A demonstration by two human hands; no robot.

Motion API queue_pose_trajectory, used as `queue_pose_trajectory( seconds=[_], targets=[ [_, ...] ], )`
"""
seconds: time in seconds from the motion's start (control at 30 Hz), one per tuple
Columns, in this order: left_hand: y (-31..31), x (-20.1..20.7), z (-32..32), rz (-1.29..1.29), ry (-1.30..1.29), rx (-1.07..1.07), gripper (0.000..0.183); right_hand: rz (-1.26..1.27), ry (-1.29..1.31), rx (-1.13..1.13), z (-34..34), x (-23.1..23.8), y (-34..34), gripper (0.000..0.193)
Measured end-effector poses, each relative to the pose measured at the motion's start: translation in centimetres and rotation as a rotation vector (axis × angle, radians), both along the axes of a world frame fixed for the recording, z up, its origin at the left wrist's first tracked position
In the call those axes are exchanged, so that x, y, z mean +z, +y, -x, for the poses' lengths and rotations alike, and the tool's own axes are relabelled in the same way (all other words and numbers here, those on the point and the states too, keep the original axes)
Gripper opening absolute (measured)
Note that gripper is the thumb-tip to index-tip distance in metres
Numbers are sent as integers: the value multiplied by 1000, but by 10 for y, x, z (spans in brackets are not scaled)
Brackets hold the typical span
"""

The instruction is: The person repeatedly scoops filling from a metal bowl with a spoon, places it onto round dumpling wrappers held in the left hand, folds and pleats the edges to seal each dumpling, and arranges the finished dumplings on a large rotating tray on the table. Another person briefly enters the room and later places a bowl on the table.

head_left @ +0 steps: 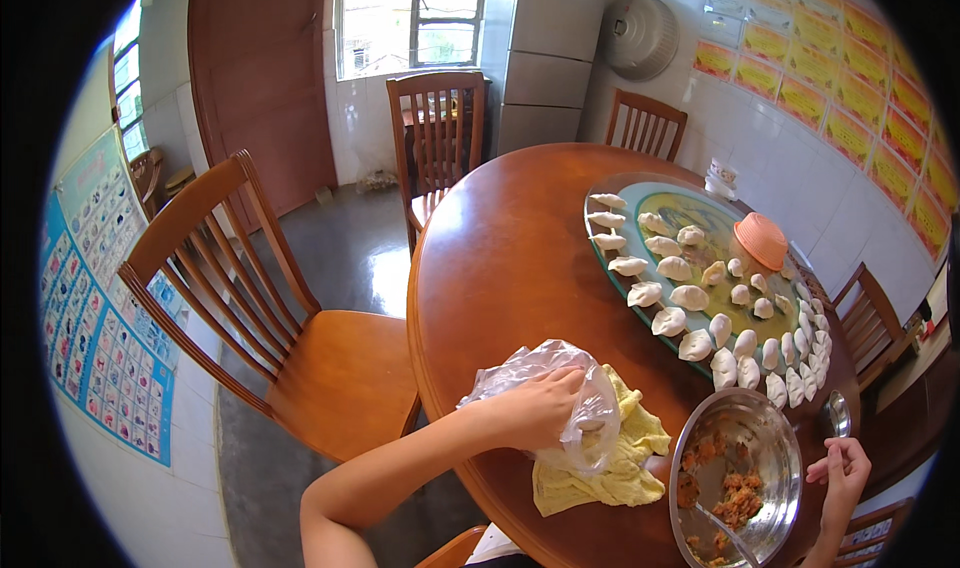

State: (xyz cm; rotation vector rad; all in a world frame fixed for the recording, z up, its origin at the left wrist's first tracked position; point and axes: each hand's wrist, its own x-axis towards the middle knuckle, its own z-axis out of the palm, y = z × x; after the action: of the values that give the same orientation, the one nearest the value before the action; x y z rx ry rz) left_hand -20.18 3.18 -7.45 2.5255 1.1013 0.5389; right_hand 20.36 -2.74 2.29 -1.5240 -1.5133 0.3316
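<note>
My left hand (pixel 545 408) is at the mouth of a crumpled clear plastic bag (pixel 512 366), its fingertips mostly hidden by the plastic. Something pale shows faintly inside the bag, which rests on a yellow cloth (pixel 610 483) at the table's near edge. Right of the cloth stands a steel bowl (pixel 785 448) with orange-brown filling (pixel 740 498) and a spoon (pixel 730 538) leaning in it. My right hand (pixel 845 468) is beside the bowl's right rim with fingers curled in; whether anything is between them cannot be made out. Just beyond its fingertips is a small shiny metal piece (pixel 838 414).
Many shaped dumplings (pixel 688 296) lie in rows on a round glass turntable (pixel 600 183), with an upturned orange bowl (pixel 762 241) behind them. A patterned cup (pixel 721 178) stands past it. Wooden chairs (pixel 345 358) surround the brown table (pixel 490 258).
</note>
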Motion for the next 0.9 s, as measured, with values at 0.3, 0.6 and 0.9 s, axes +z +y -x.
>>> queue_pose_trajectory(
  seconds=[0.3,0.6,0.9],
  targets=[
    [15,7,-4,243,3,199,60,-22,-116,54,34,9,-6,15],
    [12,4,22,93,-186,242,37,-7,-171,26,30,9,-11,14],
    [5,2,20,43,-331,294,20,16,-196,35,30,9,-13,13]
  ],
)
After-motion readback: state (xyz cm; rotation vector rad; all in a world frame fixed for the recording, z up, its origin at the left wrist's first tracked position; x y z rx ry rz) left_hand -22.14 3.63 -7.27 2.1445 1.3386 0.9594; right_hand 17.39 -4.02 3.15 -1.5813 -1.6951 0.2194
